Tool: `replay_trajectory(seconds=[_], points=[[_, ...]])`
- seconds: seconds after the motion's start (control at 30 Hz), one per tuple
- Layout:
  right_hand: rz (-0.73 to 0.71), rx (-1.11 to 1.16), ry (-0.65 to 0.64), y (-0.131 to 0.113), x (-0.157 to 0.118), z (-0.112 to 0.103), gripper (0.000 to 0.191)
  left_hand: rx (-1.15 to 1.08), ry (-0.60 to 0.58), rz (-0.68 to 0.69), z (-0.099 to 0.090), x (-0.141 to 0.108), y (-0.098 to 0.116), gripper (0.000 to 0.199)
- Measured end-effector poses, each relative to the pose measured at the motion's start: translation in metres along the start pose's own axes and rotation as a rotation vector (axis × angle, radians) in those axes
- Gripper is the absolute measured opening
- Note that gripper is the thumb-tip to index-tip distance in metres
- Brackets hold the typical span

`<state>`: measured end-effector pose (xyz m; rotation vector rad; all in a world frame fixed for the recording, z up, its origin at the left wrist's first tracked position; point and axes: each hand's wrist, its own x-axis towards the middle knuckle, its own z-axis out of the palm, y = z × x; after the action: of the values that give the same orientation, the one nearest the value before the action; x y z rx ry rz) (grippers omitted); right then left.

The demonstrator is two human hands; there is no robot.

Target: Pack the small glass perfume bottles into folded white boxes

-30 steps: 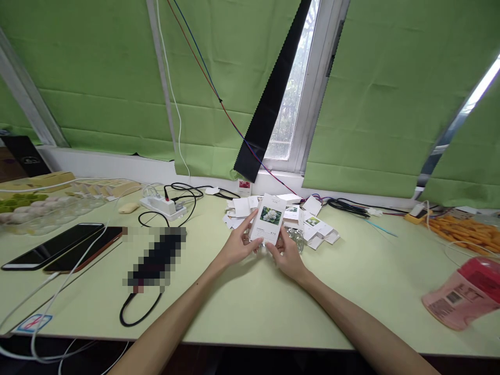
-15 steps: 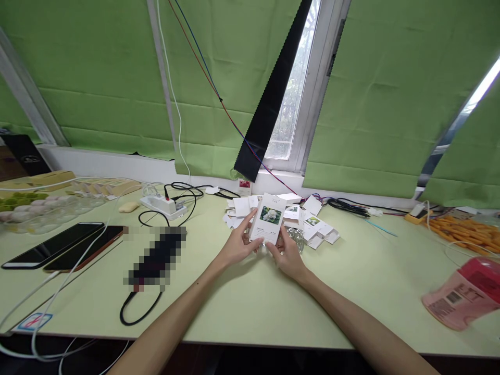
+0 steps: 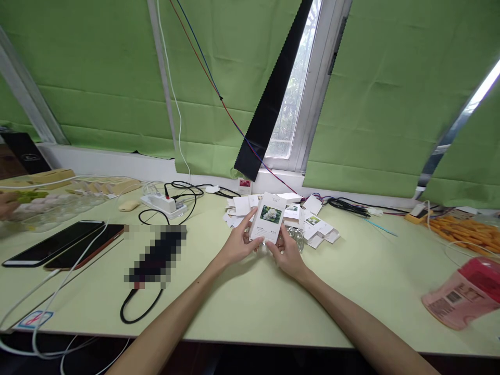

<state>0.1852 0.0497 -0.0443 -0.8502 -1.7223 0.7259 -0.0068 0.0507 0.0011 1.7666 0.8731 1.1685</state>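
Observation:
A white box [image 3: 267,217] with a picture of a white flower on its front is held up, slightly tilted, over the middle of the table. My left hand [image 3: 239,244] grips its left edge and lower corner, while my right hand [image 3: 288,254] grips its lower right side. Behind the box lie several small white boxes [image 3: 321,229], some with flower pictures. Clear shiny packaging [image 3: 296,238] shows just behind my right hand, partly hidden by it.
Phones [image 3: 54,244], a white power strip [image 3: 162,205] and cables lie left on the pale table [image 3: 250,312]. Egg trays [image 3: 54,208] are at the far left, near another person's hand [image 3: 8,204]. A pink canister [image 3: 461,294] and orange sticks [image 3: 464,232] are right.
Another person's hand has come into view at the far left, over the egg trays. My hands and the box have barely moved.

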Motion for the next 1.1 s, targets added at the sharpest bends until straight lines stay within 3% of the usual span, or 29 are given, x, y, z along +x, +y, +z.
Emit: replay_trajectory(seconds=[1.1], points=[[0.006, -0.012, -0.017, -0.0002, 0.001, -0.0014, 0.062, 0.051, 0.006, 0.025, -0.0001, 0.0006, -0.005, 0.089]])
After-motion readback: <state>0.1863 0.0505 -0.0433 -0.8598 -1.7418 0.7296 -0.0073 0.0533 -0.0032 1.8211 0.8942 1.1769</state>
